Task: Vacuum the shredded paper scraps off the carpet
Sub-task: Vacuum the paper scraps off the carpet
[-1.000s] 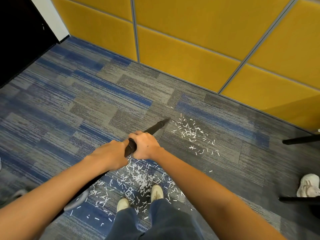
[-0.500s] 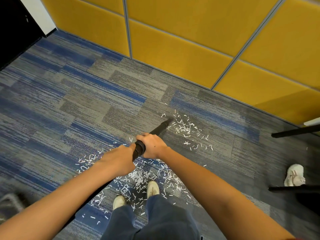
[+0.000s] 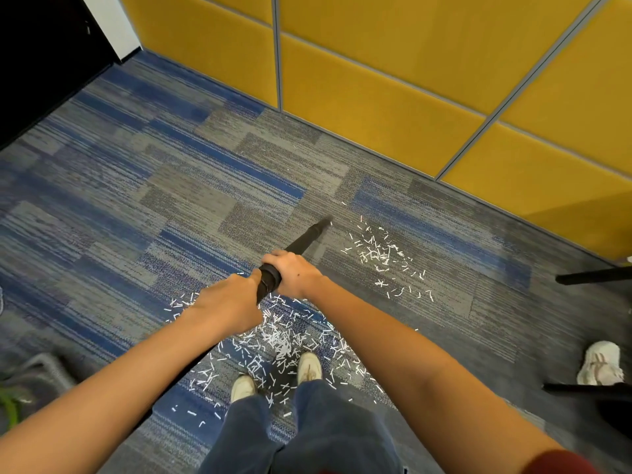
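A black vacuum wand [image 3: 305, 240] slants forward and down to the grey and blue carpet [image 3: 143, 206]. My right hand [image 3: 293, 272] grips it higher up the tube, and my left hand [image 3: 228, 302] grips it just behind. The nozzle tip touches the carpet left of a scatter of white shredded paper scraps [image 3: 379, 254]. A thicker patch of scraps [image 3: 280, 340] lies under my hands and around my two shoes [image 3: 309, 367].
Yellow padded wall panels [image 3: 376, 83] run along the far side. Black chair legs [image 3: 595, 278] and another person's white shoe [image 3: 602, 367] are at the right. A dark opening [image 3: 37, 53] is at the top left. A grey object [image 3: 37, 374] sits low left.
The nozzle tip has slid left, away from the far scatter of scraps. My view has shifted slightly. Both hands keep their hold on the wand.
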The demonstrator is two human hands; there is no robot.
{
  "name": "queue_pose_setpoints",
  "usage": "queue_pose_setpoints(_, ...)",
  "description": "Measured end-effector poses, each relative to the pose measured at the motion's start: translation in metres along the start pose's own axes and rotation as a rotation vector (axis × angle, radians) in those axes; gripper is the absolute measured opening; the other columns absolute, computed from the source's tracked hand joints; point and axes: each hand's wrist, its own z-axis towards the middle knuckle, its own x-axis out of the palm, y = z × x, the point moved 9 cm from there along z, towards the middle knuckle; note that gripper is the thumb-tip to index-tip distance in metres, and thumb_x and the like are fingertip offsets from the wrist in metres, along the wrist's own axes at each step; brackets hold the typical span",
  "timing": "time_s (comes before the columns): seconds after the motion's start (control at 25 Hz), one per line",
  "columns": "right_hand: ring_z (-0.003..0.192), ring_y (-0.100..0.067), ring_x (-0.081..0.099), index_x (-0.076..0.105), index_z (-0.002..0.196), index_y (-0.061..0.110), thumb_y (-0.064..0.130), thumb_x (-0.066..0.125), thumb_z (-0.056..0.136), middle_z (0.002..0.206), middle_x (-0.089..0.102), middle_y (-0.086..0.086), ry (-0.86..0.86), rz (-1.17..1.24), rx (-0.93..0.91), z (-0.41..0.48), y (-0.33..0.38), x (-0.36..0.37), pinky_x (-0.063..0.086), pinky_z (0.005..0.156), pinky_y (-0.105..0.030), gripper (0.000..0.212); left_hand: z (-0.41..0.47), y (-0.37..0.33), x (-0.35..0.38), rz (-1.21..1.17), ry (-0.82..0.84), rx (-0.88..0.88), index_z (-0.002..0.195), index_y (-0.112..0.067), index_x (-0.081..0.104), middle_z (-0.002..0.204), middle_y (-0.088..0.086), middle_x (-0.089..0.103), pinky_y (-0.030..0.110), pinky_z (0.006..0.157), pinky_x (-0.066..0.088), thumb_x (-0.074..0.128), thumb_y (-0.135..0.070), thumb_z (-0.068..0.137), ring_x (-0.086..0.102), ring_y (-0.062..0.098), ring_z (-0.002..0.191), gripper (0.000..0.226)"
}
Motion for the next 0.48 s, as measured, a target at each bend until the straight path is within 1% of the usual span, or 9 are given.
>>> queue_pose_setpoints(0.08, 0.096, -0.031, 0.056, 0.058, 0.110, 0.012, 0.008, 0.068, 0.078, 0.106, 0.056, -0.013, -0.003, 0.024, -0.002, 0.003, 0.001, -0.001, 0.048, 0.088, -0.046, 0.034, 0.000, -0.001, 0.000, -0.008, 0.009, -0.004, 0.140, -0.022, 0.030, 0.084, -0.002, 0.049, 0.029, 0.063, 0.047, 0.059, -0.024, 0.086, 0.057, 0.018, 0.075, 0.062)
queue_pose_setpoints(0.16, 0.099, -0.030, 0.056, 0.057, 0.113, 0.014, 0.010, 0.069, 0.078, 0.109, 0.056, -0.012, 0.004, 0.032, 0.015, 0.001, -0.001, -0.001, 0.048, 0.088, -0.045, 0.037, -0.002, -0.005, 0.002, -0.003, 0.016, 0.004, 0.138, -0.020, 0.031, 0.087, -0.002, 0.051, 0.029, 0.066, 0.049, 0.066, -0.031, 0.082, 0.058, 0.019, 0.078, 0.067)
queue_pose_setpoints(0.2, 0.099, -0.029, 0.056, 0.056, 0.114, 0.016, 0.012, 0.069, 0.079, 0.109, 0.056, -0.011, 0.012, 0.014, 0.019, -0.002, -0.003, -0.002, 0.049, 0.087, -0.044, 0.037, -0.003, -0.008, 0.003, 0.008, 0.013, 0.015, 0.139, -0.019, 0.030, 0.086, -0.002, 0.050, 0.029, 0.067, 0.049, 0.067, -0.029, 0.082, 0.057, 0.019, 0.079, 0.069)
queue_pose_setpoints(0.32, 0.094, -0.028, 0.059, 0.056, 0.109, 0.022, 0.022, 0.067, 0.079, 0.101, 0.057, -0.007, 0.047, -0.153, 0.044, -0.013, -0.011, -0.003, 0.052, 0.082, -0.041, 0.032, -0.005, -0.015, 0.008, 0.003, 0.003, 0.051, 0.143, -0.020, 0.028, 0.079, -0.002, 0.044, 0.028, 0.065, 0.047, 0.058, -0.010, 0.085, 0.055, 0.019, 0.077, 0.067)
queue_pose_setpoints(0.4, 0.091, -0.026, 0.060, 0.055, 0.106, 0.023, 0.026, 0.066, 0.079, 0.095, 0.059, -0.005, 0.075, -0.237, 0.049, -0.020, -0.014, 0.001, 0.053, 0.081, -0.040, 0.030, -0.005, -0.015, 0.011, -0.023, 0.019, 0.073, 0.144, -0.023, 0.029, 0.079, -0.003, 0.046, 0.026, 0.064, 0.046, 0.055, -0.005, 0.084, 0.055, 0.017, 0.076, 0.068)
queue_pose_setpoints(0.48, 0.091, -0.025, 0.059, 0.055, 0.104, 0.021, 0.025, 0.066, 0.078, 0.092, 0.060, -0.005, 0.097, -0.239, 0.040, -0.025, -0.012, 0.007, 0.053, 0.081, -0.039, 0.028, -0.006, -0.014, 0.013, -0.015, 0.030, 0.095, 0.145, -0.024, 0.028, 0.082, -0.002, 0.049, 0.025, 0.064, 0.047, 0.054, -0.005, 0.084, 0.057, 0.016, 0.077, 0.069)
